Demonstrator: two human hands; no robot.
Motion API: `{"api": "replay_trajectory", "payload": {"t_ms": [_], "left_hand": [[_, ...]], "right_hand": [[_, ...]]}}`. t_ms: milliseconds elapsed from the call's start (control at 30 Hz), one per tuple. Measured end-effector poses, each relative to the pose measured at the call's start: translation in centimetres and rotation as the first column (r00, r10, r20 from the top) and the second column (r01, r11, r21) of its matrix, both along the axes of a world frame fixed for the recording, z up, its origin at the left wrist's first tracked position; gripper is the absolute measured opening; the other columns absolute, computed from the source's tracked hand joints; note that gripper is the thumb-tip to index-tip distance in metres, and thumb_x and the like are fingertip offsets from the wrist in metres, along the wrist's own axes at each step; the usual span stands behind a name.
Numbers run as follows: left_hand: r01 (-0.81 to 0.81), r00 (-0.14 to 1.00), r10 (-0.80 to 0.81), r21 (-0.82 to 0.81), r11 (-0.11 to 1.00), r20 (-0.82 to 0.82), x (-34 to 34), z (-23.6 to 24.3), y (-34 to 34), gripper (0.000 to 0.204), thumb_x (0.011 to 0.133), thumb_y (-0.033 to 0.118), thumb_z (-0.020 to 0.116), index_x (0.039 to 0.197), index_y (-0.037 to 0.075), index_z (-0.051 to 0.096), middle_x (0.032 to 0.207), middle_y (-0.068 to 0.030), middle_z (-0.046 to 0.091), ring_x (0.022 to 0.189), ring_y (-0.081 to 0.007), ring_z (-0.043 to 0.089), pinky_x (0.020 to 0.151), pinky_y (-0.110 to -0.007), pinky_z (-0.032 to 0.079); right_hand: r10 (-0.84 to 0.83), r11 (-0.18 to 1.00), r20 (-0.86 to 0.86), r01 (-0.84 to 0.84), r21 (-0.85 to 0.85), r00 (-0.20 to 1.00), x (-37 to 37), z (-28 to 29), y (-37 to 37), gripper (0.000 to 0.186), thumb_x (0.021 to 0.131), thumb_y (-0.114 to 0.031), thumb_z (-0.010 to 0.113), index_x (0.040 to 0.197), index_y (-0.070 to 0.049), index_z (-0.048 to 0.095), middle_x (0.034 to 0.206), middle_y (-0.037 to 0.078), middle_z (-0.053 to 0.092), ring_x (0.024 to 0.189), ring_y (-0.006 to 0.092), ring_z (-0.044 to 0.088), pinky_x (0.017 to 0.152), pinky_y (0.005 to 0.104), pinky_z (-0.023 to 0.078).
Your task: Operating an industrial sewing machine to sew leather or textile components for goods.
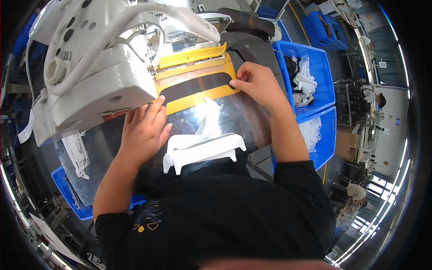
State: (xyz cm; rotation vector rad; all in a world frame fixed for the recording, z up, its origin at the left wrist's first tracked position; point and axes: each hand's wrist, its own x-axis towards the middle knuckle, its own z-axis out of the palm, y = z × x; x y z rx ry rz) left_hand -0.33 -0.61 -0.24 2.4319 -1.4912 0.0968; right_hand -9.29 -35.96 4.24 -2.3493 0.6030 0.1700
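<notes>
In front of me, a yellow template plate (189,102) lies on the sewing machine's bed. A dark, collar-shaped area (191,89) fills its middle; whether it is cloth or an opening, I cannot tell. My left hand (146,130) rests at the plate's near left corner, fingers stretched out. At the plate's right end my right hand (260,84) pinches, its thumb over the tip of the dark area. What sits between thumb and finger is hidden. White collar pieces (204,153) lie stacked on the table edge near my body.
A large white sewing machine head (99,85) stands close on the left, with a pale hose (135,10) arching over. To the right are a blue bin (310,72) of white and dark cloth and another blue bin (326,139). White strips (75,155) hang at the left.
</notes>
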Motion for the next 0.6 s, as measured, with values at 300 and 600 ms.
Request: {"api": "replay_trajectory", "payload": {"t_ms": [300,600], "left_hand": [[0.025,0.999,-0.023,-0.059,0.998,0.044,0.2,-0.4,0.2,0.035,0.091,0.031,0.077,0.117,0.006,0.076,0.145,-0.0089,0.068,0.135,-0.0283,0.056,0.114,-0.049,0.044],[0.093,0.996,-0.090,-0.216,0.972,0.024,0.6,0.3,0.6,0.037,0.085,0.029,0.082,0.111,0.004,0.076,0.117,-0.0085,0.070,0.113,-0.0282,0.065,0.101,-0.047,0.049]], "right_hand": [[-0.191,0.866,0.237,0.050,0.497,0.952,3.5,-1.0,-0.7,0.028,0.106,-0.029,0.074,0.102,-0.002,0.076,0.078,-0.001,0.064,0.072,0.0091,0.062,0.067,0.0264,0.052],[-0.234,0.865,0.243,0.087,0.494,0.942,2.3,-0.2,-1.0,0.033,0.110,-0.030,0.067,0.089,-0.006,0.075,0.066,-0.008,0.054,0.058,0.0023,0.046,0.054,0.0213,0.035]]}}
